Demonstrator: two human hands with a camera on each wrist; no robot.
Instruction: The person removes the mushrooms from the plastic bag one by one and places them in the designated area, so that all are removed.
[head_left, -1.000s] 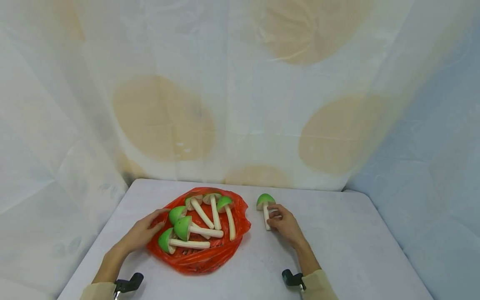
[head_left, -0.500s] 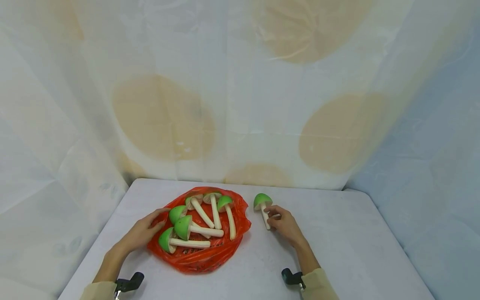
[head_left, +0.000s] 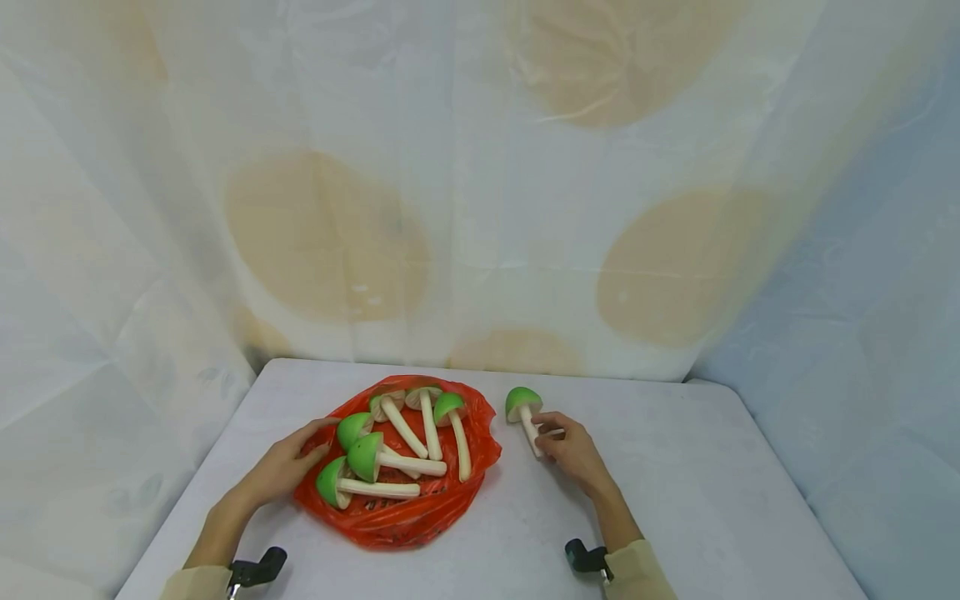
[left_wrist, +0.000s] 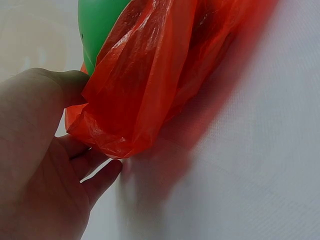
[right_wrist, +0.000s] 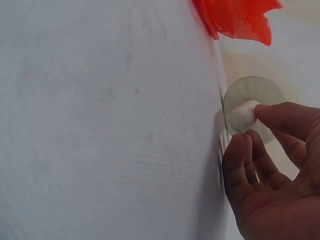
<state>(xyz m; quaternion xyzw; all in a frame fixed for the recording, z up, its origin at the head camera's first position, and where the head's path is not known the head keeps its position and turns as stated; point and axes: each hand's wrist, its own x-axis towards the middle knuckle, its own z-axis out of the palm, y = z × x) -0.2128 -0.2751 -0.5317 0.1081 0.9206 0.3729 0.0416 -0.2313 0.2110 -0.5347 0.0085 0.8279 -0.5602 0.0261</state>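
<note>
A red plastic bag (head_left: 397, 531) lies spread on the table, with several green-capped model mushrooms (head_left: 366, 456) on it, their pale stems pointing mostly right and toward the front. My left hand (head_left: 279, 468) holds the bag's left edge; in the left wrist view the thumb lies on one side of the red plastic (left_wrist: 135, 90) and the fingers reach behind it. To the right of the bag, my right hand (head_left: 576, 450) pinches the stem of a single model mushroom (head_left: 522, 403), cap toward the back. In the right wrist view the stem end (right_wrist: 243, 116) shows between thumb and fingertips.
The white table (head_left: 697, 500) stands against a pale curtain (head_left: 480, 208) with tan spots at the back. More sheeting hangs close on the left and right sides. Each wrist wears a small black camera (head_left: 258, 565).
The single mushroom's cap has swung slightly left toward the bag, tilting its stem, while my right hand stays nearly in place. My left hand and the bag are practically unmoved.
</note>
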